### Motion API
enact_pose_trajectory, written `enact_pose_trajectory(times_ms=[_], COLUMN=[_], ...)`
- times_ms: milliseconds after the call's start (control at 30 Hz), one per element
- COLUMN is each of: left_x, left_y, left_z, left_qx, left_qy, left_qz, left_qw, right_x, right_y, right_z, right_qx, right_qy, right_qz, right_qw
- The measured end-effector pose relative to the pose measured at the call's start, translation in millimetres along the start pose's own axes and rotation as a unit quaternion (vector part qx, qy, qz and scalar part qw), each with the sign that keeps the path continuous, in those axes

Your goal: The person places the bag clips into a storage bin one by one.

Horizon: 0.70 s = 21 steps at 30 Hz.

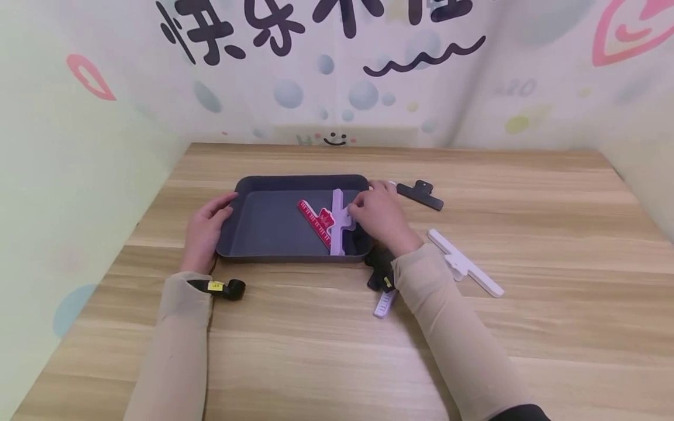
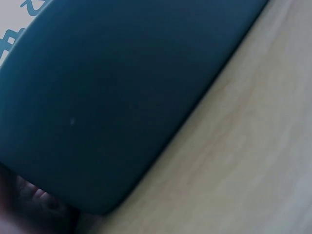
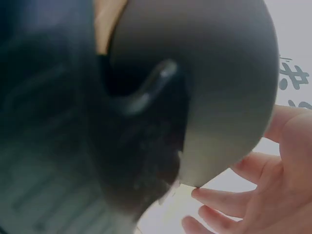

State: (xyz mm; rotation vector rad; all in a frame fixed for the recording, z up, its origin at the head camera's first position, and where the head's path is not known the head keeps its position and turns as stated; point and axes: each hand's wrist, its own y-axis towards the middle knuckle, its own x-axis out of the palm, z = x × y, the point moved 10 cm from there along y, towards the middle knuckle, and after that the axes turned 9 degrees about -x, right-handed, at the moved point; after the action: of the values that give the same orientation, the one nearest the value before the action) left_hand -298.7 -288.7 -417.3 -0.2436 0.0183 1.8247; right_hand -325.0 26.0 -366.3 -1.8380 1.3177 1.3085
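Note:
A dark grey rectangular tray [image 1: 274, 257] lies on the table between both hands. My left hand [image 1: 202, 237] holds its left end, thumb and fingers at the rim. My right hand [image 1: 381, 213] holds the right end, the thumb over the rim and the other fingers outside; in the right wrist view, those fingers [image 3: 222, 201] lie along the tray's outer wall [image 3: 229, 97]. Inside the tray, a red clip [image 1: 316, 223] lies slanted beside a light purple clip [image 1: 337, 225], close to the right thumb. The left wrist view mostly shows the tray's side [image 2: 122, 97].
A black clip [image 1: 421, 194] lies behind the right hand. To the right of the forearm is a white clip [image 1: 466, 263]. Another light purple clip [image 1: 385, 304] pokes out below the right wrist, partly hidden. A patterned curtain [image 1: 337, 88] hangs behind the wooden table [image 1: 295, 351].

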Motion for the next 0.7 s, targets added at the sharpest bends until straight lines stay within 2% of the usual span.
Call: enact_pose_trajectory(times_ms=[100,267,500,700], left_x=[-0.1,0.2,0.1,-1.2], left_y=[1.0,1.5,-0.4,-0.1], left_z=[-1.1,-1.9,0.2,1.0], left_qx=[-0.002,0.002,0.009,0.007], left_qy=[0.002,0.004,0.007,0.009], left_qz=[0.002,0.000,-0.002,0.001], left_qw=[1.0000,1.0000,0.9999,0.9999], right_x=[-1.7,-2.4,6.5,11.2], right_y=[0.7,2.3,7.5,9.8], right_z=[-3.9,-9.3,-17.6,-18.8], right_qx=[-0.009,-0.010,-0.028,-0.013], right_qy=[-0.019,-0.018,-0.011,0.009], right_qz=[0.013,0.022,-0.017,-0.044], right_qw=[1.000,1.000,0.999,0.999])
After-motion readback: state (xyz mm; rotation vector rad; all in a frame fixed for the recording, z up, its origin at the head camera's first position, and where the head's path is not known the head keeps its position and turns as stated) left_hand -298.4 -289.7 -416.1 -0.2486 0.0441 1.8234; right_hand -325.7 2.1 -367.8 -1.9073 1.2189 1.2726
